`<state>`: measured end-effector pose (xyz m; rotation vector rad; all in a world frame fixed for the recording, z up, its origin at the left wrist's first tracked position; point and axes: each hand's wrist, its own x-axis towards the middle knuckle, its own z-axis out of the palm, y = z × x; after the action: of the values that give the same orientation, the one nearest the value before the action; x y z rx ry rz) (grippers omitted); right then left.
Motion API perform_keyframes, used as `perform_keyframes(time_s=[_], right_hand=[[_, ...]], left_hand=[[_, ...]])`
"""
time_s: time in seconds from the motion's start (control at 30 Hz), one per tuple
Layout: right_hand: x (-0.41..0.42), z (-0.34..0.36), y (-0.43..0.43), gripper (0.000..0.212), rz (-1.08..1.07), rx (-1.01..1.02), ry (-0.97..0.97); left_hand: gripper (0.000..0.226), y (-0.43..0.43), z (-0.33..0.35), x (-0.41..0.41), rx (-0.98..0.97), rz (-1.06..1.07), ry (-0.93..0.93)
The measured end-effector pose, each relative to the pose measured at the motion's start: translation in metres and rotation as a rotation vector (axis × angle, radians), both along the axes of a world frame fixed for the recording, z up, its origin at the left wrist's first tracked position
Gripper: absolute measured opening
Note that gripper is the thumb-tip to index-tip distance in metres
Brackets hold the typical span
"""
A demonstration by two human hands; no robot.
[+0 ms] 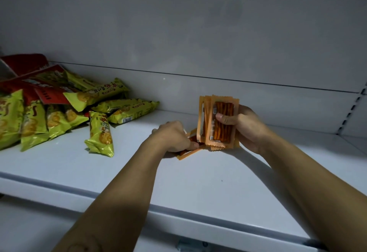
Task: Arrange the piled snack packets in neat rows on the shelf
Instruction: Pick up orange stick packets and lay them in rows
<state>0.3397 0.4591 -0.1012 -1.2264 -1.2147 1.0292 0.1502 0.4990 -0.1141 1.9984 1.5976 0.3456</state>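
Note:
My right hand (245,127) grips a small upright stack of orange snack packets (218,122) on the white shelf (198,182), thumb across the front packet. Its clear window shows orange-red sticks. My left hand (173,139) is just left of the stack, fingers curled down on flat orange packets (187,153) lying on the shelf. A loose pile of yellow-green packets (59,116) lies at the left, with red packets (39,84) on top and behind. One yellow-green packet (101,134) lies apart, nearer the middle.
The shelf's grey back wall (198,43) rises behind the stack. A slotted upright rail (351,108) runs at the far right. The shelf's front edge (178,214) crosses below my forearms.

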Motion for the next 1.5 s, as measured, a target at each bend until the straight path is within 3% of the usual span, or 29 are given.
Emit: perform_keyframes(time_s=[0.2, 0.43, 0.5, 0.63, 0.7, 0.77, 0.83, 0.93, 1.07, 1.27, 1.4, 1.5], right_hand=[[0.003, -0.001, 0.0, 0.023, 0.024, -0.018, -0.015], [0.001, -0.004, 0.002, 0.028, 0.026, -0.024, -0.01], [0.0, -0.005, 0.003, 0.033, 0.042, -0.001, -0.004], [-0.006, -0.005, 0.002, 0.029, 0.062, 0.012, 0.095], [-0.008, -0.005, 0.002, 0.03, 0.079, 0.015, 0.12], [-0.008, -0.008, 0.003, 0.032, 0.053, 0.046, 0.094], [-0.006, -0.011, 0.005, 0.035, -0.008, 0.081, 0.029], [0.001, -0.012, 0.008, 0.036, -0.08, 0.098, -0.024], [0.008, -0.014, 0.009, 0.036, -0.134, 0.137, -0.132], [0.004, -0.016, 0.009, 0.029, -0.149, 0.112, -0.073], [0.002, -0.014, 0.006, 0.032, -0.013, 0.035, -0.114], [0.005, -0.011, 0.004, 0.057, 0.023, 0.031, -0.155]], left_hand=[[0.041, 0.005, 0.0, -0.004, -0.087, -0.012, -0.095], [0.023, 0.008, -0.001, -0.001, 0.143, 0.066, -0.011], [0.02, 0.012, -0.002, 0.0, 0.238, 0.143, -0.172], [0.007, 0.011, 0.001, 0.006, 0.138, 0.178, -0.799], [0.004, 0.006, 0.001, 0.01, 0.108, 0.13, -0.957], [0.016, 0.001, 0.0, 0.012, 0.081, 0.063, -1.029], [0.029, 0.0, 0.0, 0.013, 0.032, -0.013, -1.054], [0.023, 0.001, -0.002, 0.014, -0.049, -0.113, -1.044], [0.032, 0.004, -0.013, 0.021, 0.047, -0.193, -1.003], [0.058, 0.009, -0.016, 0.019, -0.065, -0.247, -1.037], [0.043, 0.011, -0.019, 0.016, -0.119, -0.236, -1.024], [0.035, 0.011, -0.02, 0.017, -0.073, -0.158, -1.026]])
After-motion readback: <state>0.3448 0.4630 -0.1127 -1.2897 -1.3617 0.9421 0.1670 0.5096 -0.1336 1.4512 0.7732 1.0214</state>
